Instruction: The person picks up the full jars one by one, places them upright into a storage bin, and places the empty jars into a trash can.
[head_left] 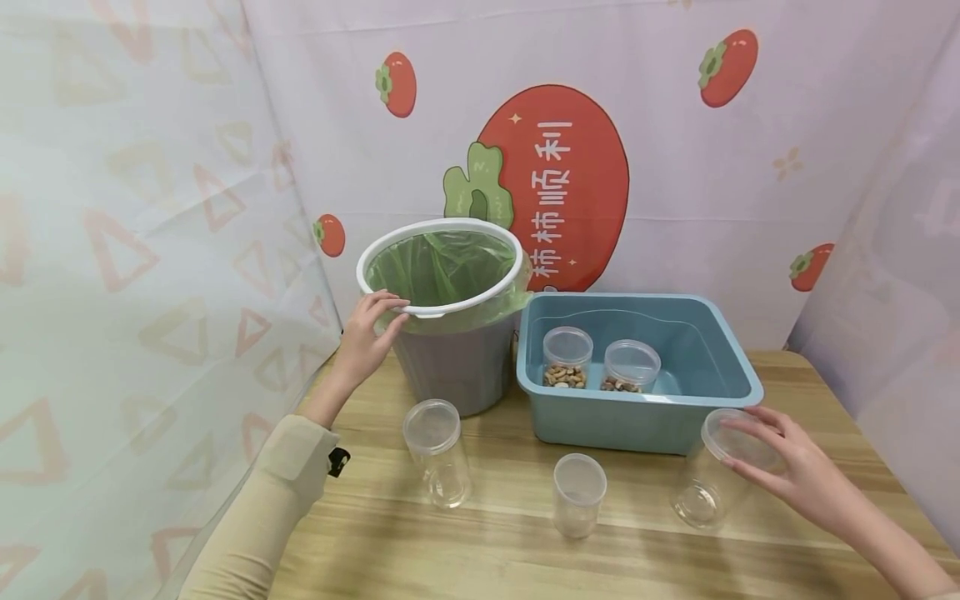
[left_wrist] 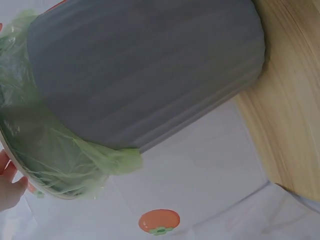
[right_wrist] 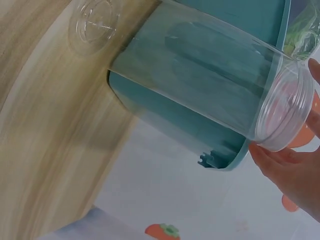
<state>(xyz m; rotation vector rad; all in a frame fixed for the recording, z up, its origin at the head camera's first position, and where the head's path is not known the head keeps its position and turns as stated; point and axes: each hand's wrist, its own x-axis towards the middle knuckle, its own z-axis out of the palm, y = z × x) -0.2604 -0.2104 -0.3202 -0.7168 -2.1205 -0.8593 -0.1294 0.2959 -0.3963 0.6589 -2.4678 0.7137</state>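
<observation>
At the rim of a grey trash can point(head_left: 450, 367) is my left hand point(head_left: 371, 335), its fingers over the white ring and its thumb just below. A translucent green bag point(head_left: 495, 310) lines the can and folds over its edge. In the left wrist view, only the fingertips point(left_wrist: 8, 171) and thumb show beside the ring. My right hand point(head_left: 806, 475) grips the lidded top of a tall clear jar point(right_wrist: 200, 75), thumb and fingers on opposite sides of the lid point(right_wrist: 285, 107). That jar is upright, in front of the blue tub's right end.
Inside the blue tub point(head_left: 607, 425) stand two lidded clear jars, one with peanuts point(head_left: 566, 377), the other with browner nuts point(head_left: 621, 385). A tall clear jar point(head_left: 446, 475) and a smaller clear container point(head_left: 579, 500) stand on the wooden table point(head_left: 510, 567). Printed cloth walls point(head_left: 675, 192) surround it.
</observation>
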